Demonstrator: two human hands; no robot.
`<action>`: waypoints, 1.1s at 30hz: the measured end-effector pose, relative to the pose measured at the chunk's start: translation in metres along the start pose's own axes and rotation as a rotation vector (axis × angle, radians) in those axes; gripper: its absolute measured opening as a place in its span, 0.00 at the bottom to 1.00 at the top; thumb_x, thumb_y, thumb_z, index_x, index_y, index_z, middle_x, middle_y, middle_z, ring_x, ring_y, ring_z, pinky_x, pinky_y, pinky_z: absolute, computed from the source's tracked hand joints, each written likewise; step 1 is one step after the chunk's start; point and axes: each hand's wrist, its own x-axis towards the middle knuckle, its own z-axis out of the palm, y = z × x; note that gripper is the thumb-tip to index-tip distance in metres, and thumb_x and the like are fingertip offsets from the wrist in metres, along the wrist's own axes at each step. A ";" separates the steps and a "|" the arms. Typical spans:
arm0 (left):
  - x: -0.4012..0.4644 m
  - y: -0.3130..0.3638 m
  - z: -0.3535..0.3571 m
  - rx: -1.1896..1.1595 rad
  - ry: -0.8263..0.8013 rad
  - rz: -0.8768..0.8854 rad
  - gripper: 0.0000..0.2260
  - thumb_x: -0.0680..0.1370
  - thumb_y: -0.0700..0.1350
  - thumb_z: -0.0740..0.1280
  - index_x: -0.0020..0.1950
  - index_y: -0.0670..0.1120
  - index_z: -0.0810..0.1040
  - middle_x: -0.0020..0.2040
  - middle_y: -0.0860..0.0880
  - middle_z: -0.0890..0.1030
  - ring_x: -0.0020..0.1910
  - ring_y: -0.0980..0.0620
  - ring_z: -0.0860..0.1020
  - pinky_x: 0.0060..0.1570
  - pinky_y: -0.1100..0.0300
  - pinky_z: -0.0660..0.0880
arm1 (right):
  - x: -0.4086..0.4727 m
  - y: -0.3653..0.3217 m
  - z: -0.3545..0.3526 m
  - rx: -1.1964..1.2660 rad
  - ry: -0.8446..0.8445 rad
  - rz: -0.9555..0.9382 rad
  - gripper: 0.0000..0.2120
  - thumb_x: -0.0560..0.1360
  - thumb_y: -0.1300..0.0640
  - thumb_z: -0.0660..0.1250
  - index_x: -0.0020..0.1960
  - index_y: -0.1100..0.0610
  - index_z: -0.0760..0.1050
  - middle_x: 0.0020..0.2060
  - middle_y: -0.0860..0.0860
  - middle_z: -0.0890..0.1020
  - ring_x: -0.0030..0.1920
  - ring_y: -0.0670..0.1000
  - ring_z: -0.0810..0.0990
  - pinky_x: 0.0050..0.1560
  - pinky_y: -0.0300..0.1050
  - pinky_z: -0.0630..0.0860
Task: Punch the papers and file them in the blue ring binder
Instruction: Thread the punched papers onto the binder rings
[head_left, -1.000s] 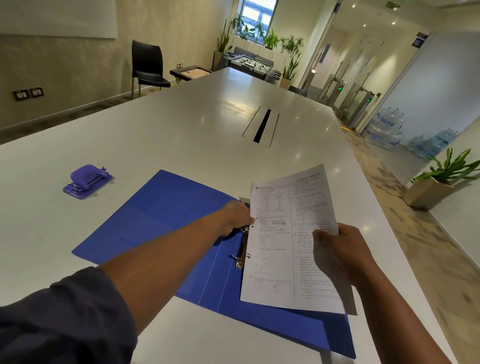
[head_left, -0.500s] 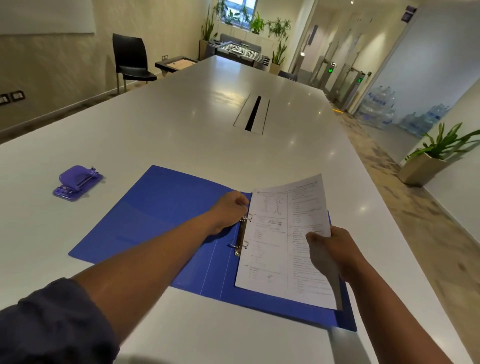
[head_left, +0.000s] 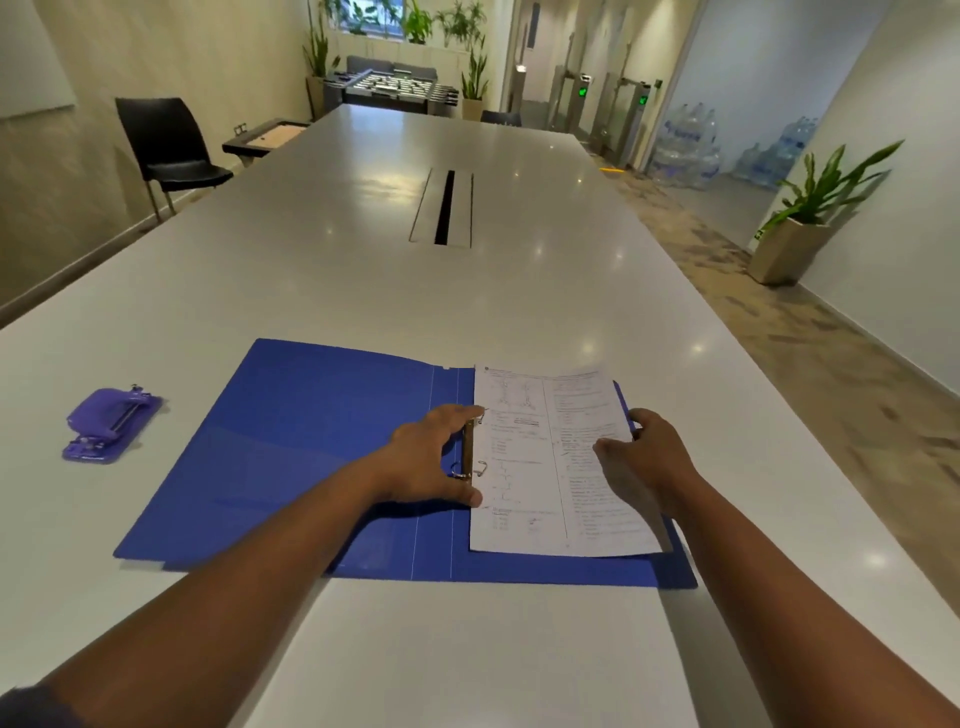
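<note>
Long white table (head_left: 363, 270) in a bright office. My blue ring binder (head_left: 322, 447) lies open, spine toward twelve o'clock; papers (head_left: 540, 467) on its right half. My left hand (head_left: 436, 462) spans the rings, my right hand (head_left: 649, 457) flat on the sheet.

I'm seeing the blue ring binder (head_left: 311, 447) lying open and flat, the printed papers (head_left: 540, 467) lying on its right half against the metal rings (head_left: 469, 457), the purple hole punch (head_left: 111, 423) sitting well left.
</note>
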 end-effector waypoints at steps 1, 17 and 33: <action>0.000 -0.001 0.001 0.029 0.005 0.006 0.51 0.67 0.61 0.80 0.81 0.60 0.53 0.82 0.54 0.57 0.79 0.48 0.60 0.78 0.42 0.58 | -0.002 0.001 -0.001 0.004 0.001 0.010 0.17 0.72 0.59 0.74 0.57 0.51 0.74 0.46 0.44 0.82 0.46 0.49 0.84 0.47 0.50 0.83; 0.001 -0.001 0.008 0.216 0.035 0.000 0.50 0.68 0.67 0.75 0.83 0.56 0.54 0.84 0.51 0.49 0.81 0.46 0.54 0.78 0.46 0.48 | -0.013 0.019 0.005 -0.006 0.032 0.024 0.19 0.78 0.66 0.67 0.67 0.53 0.75 0.55 0.51 0.84 0.51 0.51 0.84 0.45 0.42 0.80; 0.008 0.001 0.014 0.147 0.079 -0.033 0.48 0.68 0.66 0.76 0.82 0.58 0.57 0.84 0.52 0.49 0.81 0.46 0.53 0.78 0.47 0.45 | -0.008 0.014 0.000 -0.070 0.042 -0.017 0.13 0.79 0.63 0.68 0.61 0.50 0.76 0.56 0.49 0.83 0.55 0.53 0.83 0.57 0.52 0.81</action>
